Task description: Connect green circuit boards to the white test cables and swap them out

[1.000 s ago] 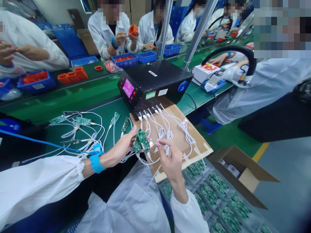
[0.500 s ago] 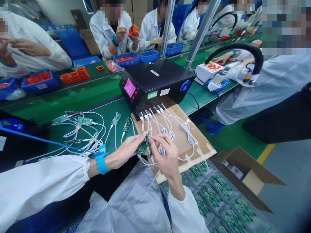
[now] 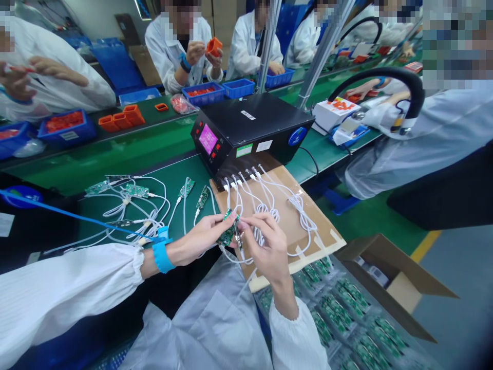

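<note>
Over the near edge of the cardboard sheet (image 3: pixel 285 231), my left hand (image 3: pixel 210 232) is closed on a green circuit board (image 3: pixel 226 235), its thumb near the board's upper end. A second, narrow board (image 3: pixel 238 235) stands nearly edge-on beside it. My right hand (image 3: pixel 267 244) pinches at the upper part of that narrow board; its fingertips partly hide the contact. White cables (image 3: pixel 231 257) hang below the boards. Behind them stands a black tester box (image 3: pixel 250 128) with a pink screen and several white cables plugged in along its lower front.
Left on the green bench lie several wired boards (image 3: pixel 136 191) among tangled white cables. Trays of circuit boards (image 3: pixel 346 303) and an open carton (image 3: pixel 385 277) sit low at right. A blue cord (image 3: pixel 84 213) runs to my left wristband. Co-workers handle orange parts across the bench.
My right fingers have shifted slightly at the upper end of the narrow board, which now shows at a different tilt. My left hand keeps its hold. The view has shifted a little.
</note>
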